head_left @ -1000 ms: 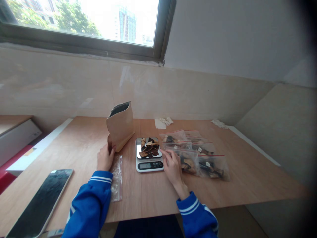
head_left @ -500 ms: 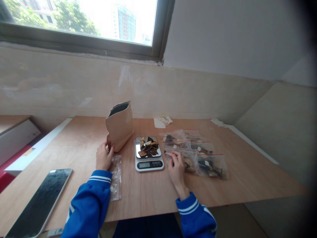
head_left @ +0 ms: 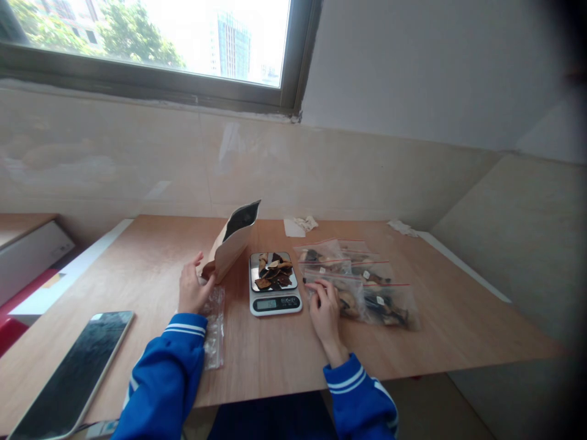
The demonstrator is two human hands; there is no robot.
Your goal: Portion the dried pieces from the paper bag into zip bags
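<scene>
My left hand (head_left: 193, 290) is at the lower left of a brown paper bag (head_left: 230, 252), thumb and fingers apart, the thumb touching its base. The bag tips to the right, its dark-lined mouth open. Below that hand lies a clear zip bag (head_left: 214, 336), partly under my sleeve. In the middle, a digital kitchen scale (head_left: 276, 304) carries a heap of dried brown and pale slices (head_left: 275, 272). My right hand (head_left: 325, 308) rests with fingers stretched out at the left edge of a filled zip bag (head_left: 351, 299); a small dark spot shows by its fingertips.
More filled zip bags (head_left: 389, 307) with white labels lie overlapping at the right. A large phone or tablet (head_left: 73, 373) lies at the left front. Crumpled paper (head_left: 306, 223) and another scrap (head_left: 403, 228) are at the back, near the wall.
The paper bag has gone from nearly upright to leaning right, its base turned towards my left hand. The left hand's fingers have spread. My right hand has hardly moved.
</scene>
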